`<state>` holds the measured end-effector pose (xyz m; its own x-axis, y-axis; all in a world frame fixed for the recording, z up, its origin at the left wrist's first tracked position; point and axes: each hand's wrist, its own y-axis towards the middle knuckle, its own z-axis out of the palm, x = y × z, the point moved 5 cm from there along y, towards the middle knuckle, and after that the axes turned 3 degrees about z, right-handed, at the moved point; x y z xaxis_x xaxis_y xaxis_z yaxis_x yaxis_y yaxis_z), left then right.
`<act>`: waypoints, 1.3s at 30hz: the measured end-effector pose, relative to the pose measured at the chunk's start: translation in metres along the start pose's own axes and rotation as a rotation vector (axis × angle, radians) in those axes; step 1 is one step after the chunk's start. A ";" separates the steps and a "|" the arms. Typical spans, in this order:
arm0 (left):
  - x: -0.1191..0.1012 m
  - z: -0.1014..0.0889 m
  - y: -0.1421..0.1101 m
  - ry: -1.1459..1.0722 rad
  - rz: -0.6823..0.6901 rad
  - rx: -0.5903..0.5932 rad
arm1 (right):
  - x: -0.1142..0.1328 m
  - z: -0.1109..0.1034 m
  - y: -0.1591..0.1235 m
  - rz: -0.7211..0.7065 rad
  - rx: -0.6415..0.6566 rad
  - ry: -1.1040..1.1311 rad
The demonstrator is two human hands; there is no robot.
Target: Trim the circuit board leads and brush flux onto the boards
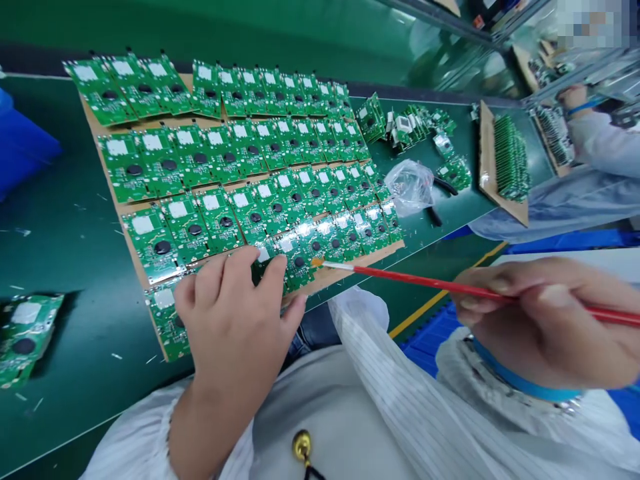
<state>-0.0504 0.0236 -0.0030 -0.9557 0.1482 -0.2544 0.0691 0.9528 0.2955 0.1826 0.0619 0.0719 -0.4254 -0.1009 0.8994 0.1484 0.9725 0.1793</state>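
Pinching red brush (415, 281) in right hand (545, 320), left hand (235, 313) spread on stiff, brittle circuit boards (320, 243), edges safest to grab

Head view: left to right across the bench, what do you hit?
Loose green circuit board → rows of green circuit boards on cardboard → clear plastic bag → stacked boards on a cardboard sheet → co-worker's sleeve

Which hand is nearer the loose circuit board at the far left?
Left hand: over the rows of boards, right of the loose circuit board. The right hand, holding a red brush, is much farther right.
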 end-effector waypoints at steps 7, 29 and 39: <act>-0.004 0.009 0.006 -0.015 -0.008 0.027 | -0.008 0.029 -0.014 0.004 0.038 0.138; -0.003 0.012 0.008 0.024 -0.007 0.033 | -0.004 0.015 -0.015 -0.150 0.115 -0.075; 0.011 -0.007 -0.007 0.091 -0.033 0.077 | -0.005 0.033 -0.021 -0.067 0.206 0.040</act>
<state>-0.0632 0.0171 -0.0017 -0.9795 0.0947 -0.1776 0.0552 0.9749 0.2156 0.1522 0.0491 0.0511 -0.3918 -0.1706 0.9041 -0.0662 0.9853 0.1573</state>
